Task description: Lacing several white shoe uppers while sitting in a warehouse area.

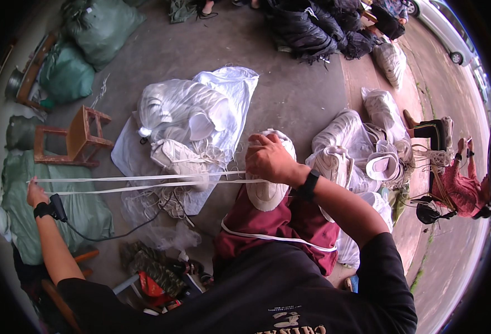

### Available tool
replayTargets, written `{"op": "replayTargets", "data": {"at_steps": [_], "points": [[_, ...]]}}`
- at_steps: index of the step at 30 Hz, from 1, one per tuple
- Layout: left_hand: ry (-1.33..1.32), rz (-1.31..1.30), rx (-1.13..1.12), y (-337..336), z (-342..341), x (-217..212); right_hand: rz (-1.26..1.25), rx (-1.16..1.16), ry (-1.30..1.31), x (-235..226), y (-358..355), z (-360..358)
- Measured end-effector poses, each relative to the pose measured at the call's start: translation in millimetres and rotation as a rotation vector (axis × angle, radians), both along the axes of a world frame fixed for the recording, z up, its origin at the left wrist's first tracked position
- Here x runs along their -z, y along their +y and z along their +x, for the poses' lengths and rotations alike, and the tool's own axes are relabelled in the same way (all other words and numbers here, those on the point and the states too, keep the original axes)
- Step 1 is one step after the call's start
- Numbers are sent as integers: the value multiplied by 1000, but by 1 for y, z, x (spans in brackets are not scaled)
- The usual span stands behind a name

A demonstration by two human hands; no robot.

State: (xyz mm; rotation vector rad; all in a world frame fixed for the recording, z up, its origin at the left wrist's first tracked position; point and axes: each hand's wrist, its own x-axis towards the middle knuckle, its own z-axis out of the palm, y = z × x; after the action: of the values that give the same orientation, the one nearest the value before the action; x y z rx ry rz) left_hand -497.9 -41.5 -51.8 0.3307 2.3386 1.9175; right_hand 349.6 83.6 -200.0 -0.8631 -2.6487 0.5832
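A white sneaker [266, 196] rests on my maroon-trousered lap. My right hand [270, 160] is closed over the top of it, fingers curled in, and hides the lace holes. From there a white shoelace [128, 178] stretches far to the left in two nearly level strands. My left hand [37, 193] grips the far end of the lace, arm held out to the side. Whether my right fingers pinch the lace or the shoe itself is hidden. Beyond the strands, another pale sneaker [178, 158] lies among loose laces on the floor.
Clear plastic bags of white shoes [173, 106] lie on a white sheet ahead. More shoes [334, 164] and bags sit at my right. A wooden stool [81, 136] and green sacks [67, 197] stand left. Black bags [307, 28] are at the back; a person in red [460, 189] sits far right.
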Motion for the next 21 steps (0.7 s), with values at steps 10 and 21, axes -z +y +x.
{"op": "replayTargets", "data": {"at_steps": [10, 21], "points": [[-40, 2, -97, -24, -43, 7, -175, -183, -130, -12, 13, 12], [-109, -28, -174, -27, -59, 25, -120, 60, -86, 4, 0, -4]]}}
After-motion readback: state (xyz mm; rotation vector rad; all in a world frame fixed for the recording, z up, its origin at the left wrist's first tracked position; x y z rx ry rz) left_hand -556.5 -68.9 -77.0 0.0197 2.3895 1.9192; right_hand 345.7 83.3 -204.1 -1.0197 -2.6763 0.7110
